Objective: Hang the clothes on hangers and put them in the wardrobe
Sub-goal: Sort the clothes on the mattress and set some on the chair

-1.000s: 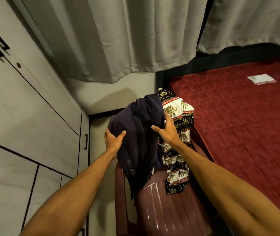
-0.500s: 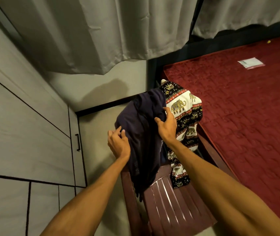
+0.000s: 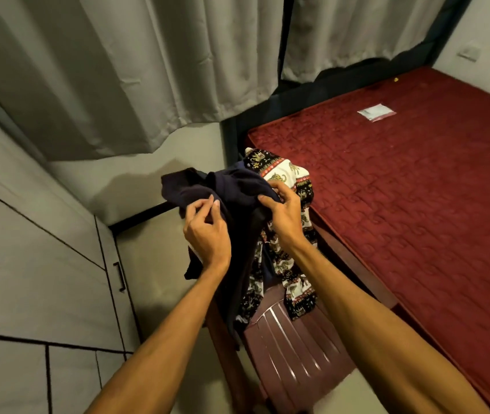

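Head: dark garment (image 3: 233,186) hides chair (image 3: 297,348) backrest.

I am in a bedroom at home. A red mattress (image 3: 402,204), grey curtains (image 3: 118,70) and a wardrobe (image 3: 29,249) surround me.

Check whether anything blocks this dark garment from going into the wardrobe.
Yes: the wardrobe doors on the left are closed. The left hand and right hand grip the navy garment; no hanger is in view.
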